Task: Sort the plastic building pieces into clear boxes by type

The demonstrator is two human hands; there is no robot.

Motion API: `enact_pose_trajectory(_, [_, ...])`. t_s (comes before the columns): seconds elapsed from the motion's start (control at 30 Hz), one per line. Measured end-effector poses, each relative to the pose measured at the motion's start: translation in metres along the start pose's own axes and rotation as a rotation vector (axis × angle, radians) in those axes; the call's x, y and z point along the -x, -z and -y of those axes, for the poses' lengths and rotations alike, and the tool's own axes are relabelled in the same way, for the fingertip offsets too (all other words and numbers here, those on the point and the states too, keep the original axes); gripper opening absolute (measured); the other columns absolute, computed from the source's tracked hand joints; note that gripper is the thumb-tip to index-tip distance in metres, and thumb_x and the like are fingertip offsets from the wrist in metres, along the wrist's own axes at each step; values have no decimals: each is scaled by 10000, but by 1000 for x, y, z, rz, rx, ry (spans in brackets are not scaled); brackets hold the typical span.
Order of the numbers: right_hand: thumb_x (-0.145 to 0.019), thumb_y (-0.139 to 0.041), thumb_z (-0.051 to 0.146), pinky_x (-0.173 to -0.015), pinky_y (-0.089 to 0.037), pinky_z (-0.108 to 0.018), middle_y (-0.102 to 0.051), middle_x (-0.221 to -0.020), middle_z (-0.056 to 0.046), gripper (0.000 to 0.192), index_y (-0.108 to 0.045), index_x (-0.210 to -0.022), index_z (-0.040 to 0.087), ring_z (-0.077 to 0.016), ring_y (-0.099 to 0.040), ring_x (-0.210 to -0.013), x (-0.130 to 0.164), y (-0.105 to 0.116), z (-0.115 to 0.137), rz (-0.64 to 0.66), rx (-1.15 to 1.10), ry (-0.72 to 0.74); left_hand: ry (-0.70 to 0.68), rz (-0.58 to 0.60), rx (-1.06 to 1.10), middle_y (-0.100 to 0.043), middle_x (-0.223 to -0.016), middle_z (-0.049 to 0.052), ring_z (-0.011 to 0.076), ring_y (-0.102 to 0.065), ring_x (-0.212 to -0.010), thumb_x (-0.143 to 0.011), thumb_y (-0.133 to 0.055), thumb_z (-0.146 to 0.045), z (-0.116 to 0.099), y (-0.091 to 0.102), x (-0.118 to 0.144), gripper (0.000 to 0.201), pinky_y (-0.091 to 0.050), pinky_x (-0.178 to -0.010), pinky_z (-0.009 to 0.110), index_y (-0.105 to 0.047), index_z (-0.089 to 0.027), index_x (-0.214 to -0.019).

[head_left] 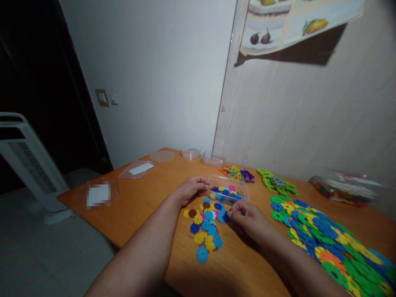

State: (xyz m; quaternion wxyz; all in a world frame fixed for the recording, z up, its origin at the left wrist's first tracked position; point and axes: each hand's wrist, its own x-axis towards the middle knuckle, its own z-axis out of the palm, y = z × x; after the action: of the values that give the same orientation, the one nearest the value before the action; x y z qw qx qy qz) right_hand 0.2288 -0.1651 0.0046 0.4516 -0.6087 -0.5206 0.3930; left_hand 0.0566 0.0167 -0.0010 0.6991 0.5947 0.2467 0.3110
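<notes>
On the orange wooden surface (148, 198) a small clear plastic container (228, 190) sits near the middle, holding a shallow layer of flat flower-shaped plastic discs in blue, pink and yellow. The left hand (189, 189) rests at the container's left end, fingers curled with the tips touching its rim, gripping the edge lightly. The right hand (247, 216) lies just in front of the container, fingers closed in a pinch on a blue disc (227, 216) at the edge of a loose cluster of discs (206, 225) spread flat on the surface between the two forearms. To the right a long, wide spread of green, blue, yellow and orange discs (324, 239) runs toward the near right corner. Behind the container lie a small mixed pile (236, 173) and a bright green pile (276, 183). A clear bag of discs (343, 187) sits at the far right. Several empty clear tubs and lids (192, 154) stand toward the far left, two lids bearing white labels (140, 168)
</notes>
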Motion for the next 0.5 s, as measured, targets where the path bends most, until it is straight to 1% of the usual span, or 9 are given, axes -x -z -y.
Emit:
enact_pose_trajectory(0.07, [-811, -613, 468, -401, -257, -207, -504, -495, 63, 299, -473, -738, 214, -84, -392, -401, 1, 3, 10, -21, -184, -29, 6, 0, 10, -640, -741, 5, 87, -555, -602, -637, -748, -246, -2, -1, 1, 265, -393, -586, 205, -637, -162, -862])
enact_pose_trajectory(0.13, [-778, -655, 479, -440, -346, -219, -592, -584, 20, 314, -504, -780, 204, -98, -480, -451, 2, 6, 21, -104, -320, -12, 12, -3, 11, -634, -724, -1, 82, -542, -589, -634, -749, -240, -4, -3, 2, 262, -384, -574, 202, -636, -162, -857])
enact_pose_trajectory(0.2, [-752, -687, 472, -494, -407, -240, -641, -675, -17, 326, -529, -822, 195, -116, -540, -518, 1, 9, 26, -204, -370, 24, 13, -7, 7, -631, -717, -3, 81, -539, -586, -633, -750, -233, -5, -3, 3, 260, -380, -570, 201, -635, -162, -855])
enact_pose_trajectory(0.23, [-753, -685, 472, -508, -415, -246, -641, -681, -19, 325, -534, -831, 196, -122, -546, -533, 0, 9, 26, -240, -354, 42, 11, -5, 6, -629, -716, -3, 80, -537, -587, -634, -749, -231, -5, -3, 3, 258, -380, -571, 201, -635, -161, -855])
enact_pose_trajectory(0.3, [-785, -645, 478, -507, -393, -249, -601, -629, 4, 298, -533, -806, 202, -124, -521, -524, -1, 8, 19, -257, -217, 84, 6, -1, 6, -628, -719, 0, 80, -538, -590, -642, -745, -230, -4, -3, 2, 251, -384, -576, 202, -633, -157, -855])
enact_pose_trajectory(0.37, [-816, -605, 462, -514, -360, -249, -557, -601, 20, 271, -536, -766, 205, -126, -494, -534, -1, 4, 9, -204, 40, 139, -3, 4, 6, -634, -738, 9, 86, -551, -607, -654, -737, -235, -2, -2, 1, 248, -392, -588, 205, -632, -154, -864])
enact_pose_trajectory(0.43, [-815, -608, 437, -536, -341, -252, -556, -631, 16, 239, -561, -772, 206, -137, -498, -577, -1, -2, 0, -141, 334, 188, -9, 8, 0, -643, -765, 18, 95, -570, -630, -662, -732, -242, 0, 0, 0, 255, -400, -601, 208, -633, -154, -881])
enact_pose_trajectory(0.5, [-804, -623, 421, -557, -331, -255, -585, -685, 4, 212, -586, -817, 212, -151, -518, -625, 0, -7, -4, -109, 558, 204, -10, 12, -2, -651, -785, 23, 101, -583, -646, -664, -730, -247, 2, 1, -1, 266, -404, -611, 211, -633, -155, -894])
